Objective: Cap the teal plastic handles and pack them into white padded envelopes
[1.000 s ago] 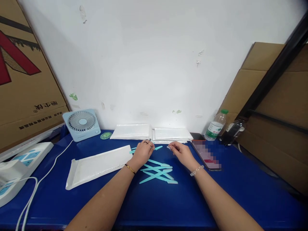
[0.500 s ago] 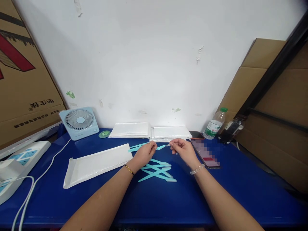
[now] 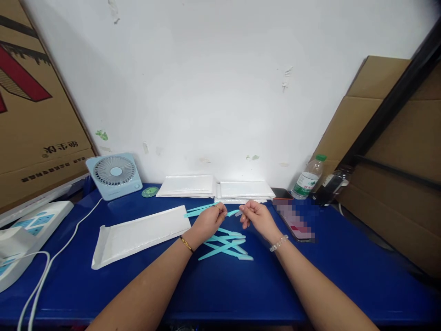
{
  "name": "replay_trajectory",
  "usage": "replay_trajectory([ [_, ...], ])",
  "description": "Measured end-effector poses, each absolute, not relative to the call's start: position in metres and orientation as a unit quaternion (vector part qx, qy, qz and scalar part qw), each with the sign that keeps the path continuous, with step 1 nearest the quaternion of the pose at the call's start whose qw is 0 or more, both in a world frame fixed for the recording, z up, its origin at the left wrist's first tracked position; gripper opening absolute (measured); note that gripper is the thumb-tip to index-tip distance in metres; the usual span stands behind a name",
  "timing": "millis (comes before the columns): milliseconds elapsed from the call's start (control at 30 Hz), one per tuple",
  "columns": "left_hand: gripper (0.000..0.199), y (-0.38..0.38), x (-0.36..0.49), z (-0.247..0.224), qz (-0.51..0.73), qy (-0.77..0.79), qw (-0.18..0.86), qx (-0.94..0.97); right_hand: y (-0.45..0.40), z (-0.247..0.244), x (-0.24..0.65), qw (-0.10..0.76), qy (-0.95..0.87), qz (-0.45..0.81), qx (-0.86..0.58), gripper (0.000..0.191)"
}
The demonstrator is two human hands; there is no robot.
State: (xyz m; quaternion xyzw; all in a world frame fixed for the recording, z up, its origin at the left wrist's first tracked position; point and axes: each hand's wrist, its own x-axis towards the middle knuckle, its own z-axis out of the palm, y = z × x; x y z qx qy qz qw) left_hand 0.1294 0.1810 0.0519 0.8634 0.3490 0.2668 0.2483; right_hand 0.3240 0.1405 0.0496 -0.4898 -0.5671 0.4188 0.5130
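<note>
Blue tabletop (image 3: pixel 220 289), with a wide bare strip along the near edge and open room toward the near right corner; tighter along the far edge, with little space for moving farther back. Slantwise in the left half, a white pack (image 3: pixel 141 235), right end just beside the left hand. By the left edge, a power strip (image 3: pixel 57 214); near the far left corner, a fan (image 3: pixel 115 172). At the middle of the far edge, two white stacks (image 3: pixel 186 186) side by side. Toward the far right corner, a phone (image 3: pixel 291 218) and, beyond, a bottle (image 3: pixel 308 179).

Over the middle, left hand (image 3: pixel 206 221), grip apparently closed on a razor (image 3: pixel 233 213), head toward the right edge. Opposite, right hand (image 3: pixel 257 218), grip pinched on a clear piece (image 3: pixel 238 213). Between hands and near edge, a crossed pile of razors (image 3: pixel 220 250).

Step in hand, seemingly: working the clear piece at the razor's head. Next move probably calling for a steady left grip and fine alignment. Contact between piece and head: impossible to tell.
</note>
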Motion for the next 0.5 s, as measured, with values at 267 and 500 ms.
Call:
replay_trajectory([
  [267, 0.019, 0.186, 0.126, 0.052, 0.255, 0.371, 0.239, 0.861, 0.14, 0.053, 0.334, 0.545, -0.543, 0.388, -0.508, 0.037],
  [500, 0.017, 0.179, 0.128, 0.055, 0.256, 0.346, 0.258, 0.865, 0.136, 0.051, 0.318, 0.49, -0.58, 0.424, -0.493, 0.038],
])
